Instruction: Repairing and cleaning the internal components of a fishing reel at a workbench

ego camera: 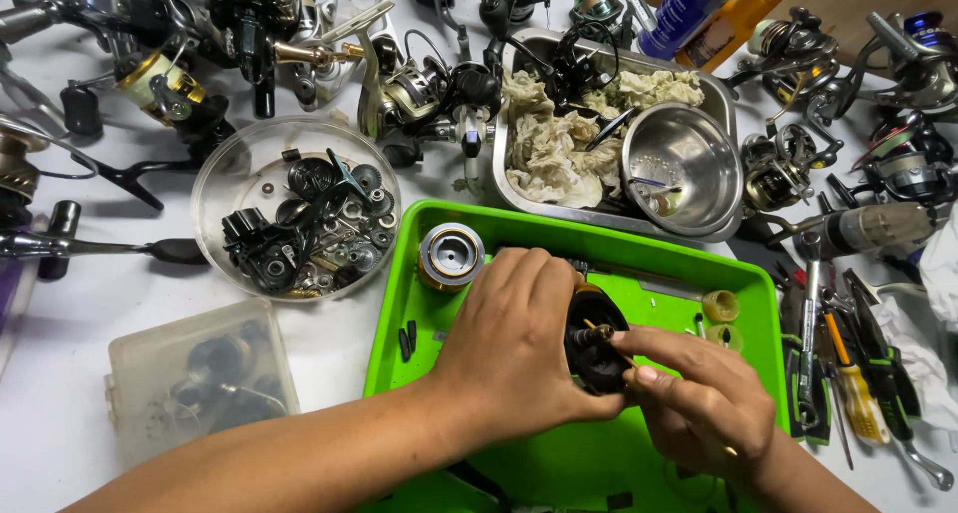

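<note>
We are holding a black fishing reel body (pixel 596 348) over the middle of the green tray (pixel 469 373), keeping it low above the tray so that any small part that drops lands inside the raised rim rather than on the crowded table (pixel 80 313). Our left hand (pixel 519 343) is wrapping closed around the reel body from the left, fingers curled over its top, which is steadying it while the other hand is working. Our right hand (pixel 699 403) is coming in from the right with thumb and forefinger pinched narrowly at the small brass-coloured shaft end poking out of the reel's centre; we cannot tell whether anything is held between those fingertips. A silver spool (pixel 450 256) is sitting upright in the tray's far left corner, and two small pale rings (pixel 720 308) are lying near its right edge, set apart from one another as though laid out in order. Just beyond the tray, a round clear dish (pixel 295 209) is keeping loose gears and screws together, and a steel pan (pixel 519 84) is holding crumpled rags (pixel 544 144) and a steel bowl (pixel 682 169). Screwdrivers (pixel 848 373) are lying just right of the tray, close to our working hand, while other reels (pixel 230 24) are crowding the far side.
</note>
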